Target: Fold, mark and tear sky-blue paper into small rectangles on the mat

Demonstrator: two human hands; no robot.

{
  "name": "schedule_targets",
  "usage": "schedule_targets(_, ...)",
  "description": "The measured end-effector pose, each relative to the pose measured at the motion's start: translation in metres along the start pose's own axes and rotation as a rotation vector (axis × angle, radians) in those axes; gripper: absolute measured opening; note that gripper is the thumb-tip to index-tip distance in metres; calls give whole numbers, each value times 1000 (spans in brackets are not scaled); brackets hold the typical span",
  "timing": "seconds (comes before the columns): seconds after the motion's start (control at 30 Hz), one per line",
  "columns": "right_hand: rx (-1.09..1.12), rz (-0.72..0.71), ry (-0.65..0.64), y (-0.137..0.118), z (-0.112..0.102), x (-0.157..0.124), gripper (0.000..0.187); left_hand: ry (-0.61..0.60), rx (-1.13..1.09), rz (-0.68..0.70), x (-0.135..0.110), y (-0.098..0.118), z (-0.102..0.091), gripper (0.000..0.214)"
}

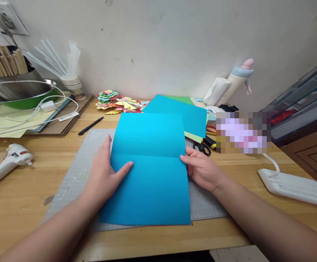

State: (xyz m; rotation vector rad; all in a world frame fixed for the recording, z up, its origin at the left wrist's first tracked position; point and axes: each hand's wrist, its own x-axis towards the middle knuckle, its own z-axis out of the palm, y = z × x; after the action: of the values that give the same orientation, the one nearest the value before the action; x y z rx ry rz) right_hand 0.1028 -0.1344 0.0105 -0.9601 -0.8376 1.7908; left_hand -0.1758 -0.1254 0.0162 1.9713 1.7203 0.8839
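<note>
From where I stand, the person's two forearms come in from either side of the near edge and converge on one sheet of bright blue, smooth matte paper point(147, 193), which stands between the hands, over the cutting mat. The left hand point(104, 173) is spread wide, index finger pointing up along the sheet's left edge and thumb lying flat on its face; how firmly it presses I can't tell. The right hand point(199, 165) is nearly closed, pinching the right edge with the thumb in front and the curled fingers mostly hidden behind.

The rectangular sheet bows slightly, and a straight crease crosses it from side to side, about level with the right thumb. Under the grip spreads a grey, translucent cutting mat point(71, 185) with a faint printed grid, laid on a table of glossy, yellowish wood planks point(27, 211).

Just beyond the right hand sit black-handled scissors point(202, 148), and past the sheet's top edge lies a second flat blue sheet point(188, 114) over other coloured papers. Farther beyond the left hand are layered, scalloped paper flowers point(108, 99) and a slim black pen point(90, 126). Well to the left of that hand rests a white plastic glue gun point(11, 162); well right of the grip, a white, rounded slab-like base point(297, 187) with a curved stem.
</note>
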Motion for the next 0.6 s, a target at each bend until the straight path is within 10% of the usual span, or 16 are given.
schedule_targets(0.2,60,73,-1,0,4,-6,30,-560,-917,-662,10,10,-24,62)
schedule_targets(0.6,161,384,-208,8,3,-14,44,-889,-1309,-557,1,11,-12,44)
